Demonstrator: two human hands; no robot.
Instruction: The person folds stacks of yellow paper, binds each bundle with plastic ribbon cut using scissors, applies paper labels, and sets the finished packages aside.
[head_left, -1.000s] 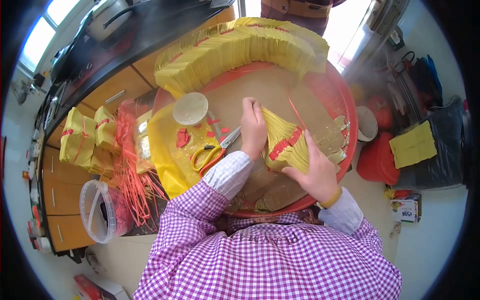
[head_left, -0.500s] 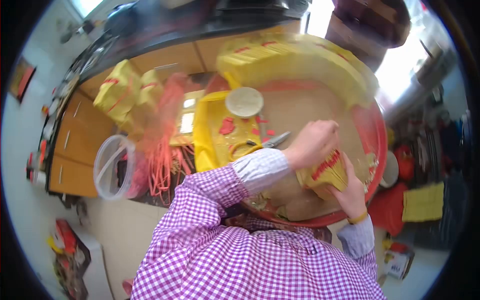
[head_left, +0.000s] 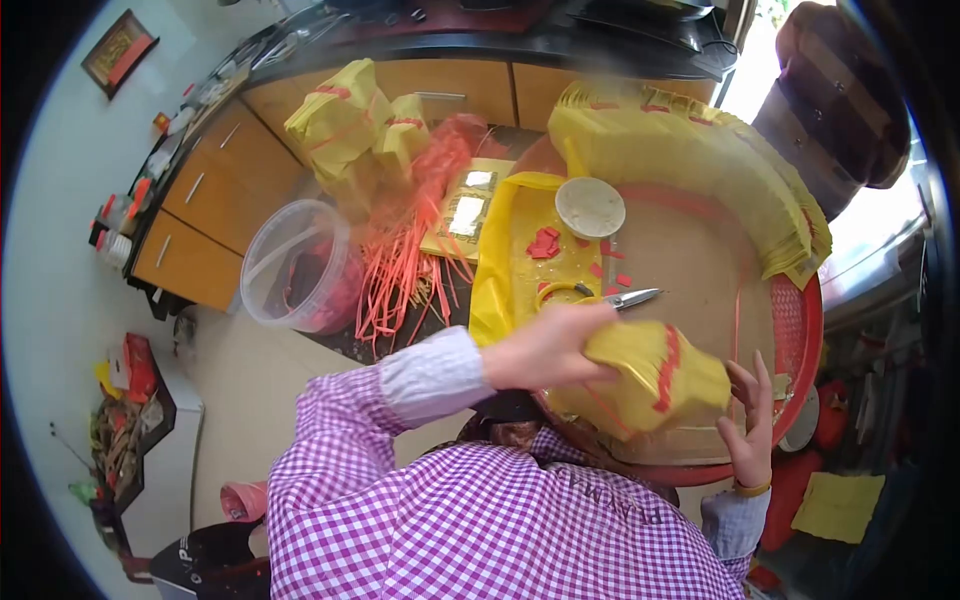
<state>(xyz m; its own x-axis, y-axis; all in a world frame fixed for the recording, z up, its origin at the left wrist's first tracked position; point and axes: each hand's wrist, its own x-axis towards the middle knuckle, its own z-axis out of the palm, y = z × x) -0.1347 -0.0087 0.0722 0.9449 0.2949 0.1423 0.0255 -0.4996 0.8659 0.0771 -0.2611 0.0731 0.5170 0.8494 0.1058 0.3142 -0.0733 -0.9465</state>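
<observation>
A folded bundle of yellow paper (head_left: 655,380) with a red strip across its middle is in front of me, slightly blurred. My left hand (head_left: 555,345) grips it by its left end. At the other end, my right hand (head_left: 752,420) has its fingers spread; whether the fingertips touch the paper I cannot tell. Both hands are over a round red-rimmed tray (head_left: 800,390) with a brown board (head_left: 690,260) in it. Scissors (head_left: 632,298) with a yellow and black handle lie just beyond my left hand, beside small red paper pieces (head_left: 543,243).
A white bowl (head_left: 590,208) sits on yellow plastic (head_left: 500,265). Many yellow bundles (head_left: 690,140) curve along the tray's far edge. To the left are red strips (head_left: 410,290), a clear bucket (head_left: 300,265), printed yellow paper (head_left: 467,215) and more wrapped yellow bundles (head_left: 345,120).
The bundle has turned and moved from my right hand's grasp into my left hand's. My right hand's fingers have opened. The view has shifted, so the surroundings appear farther right.
</observation>
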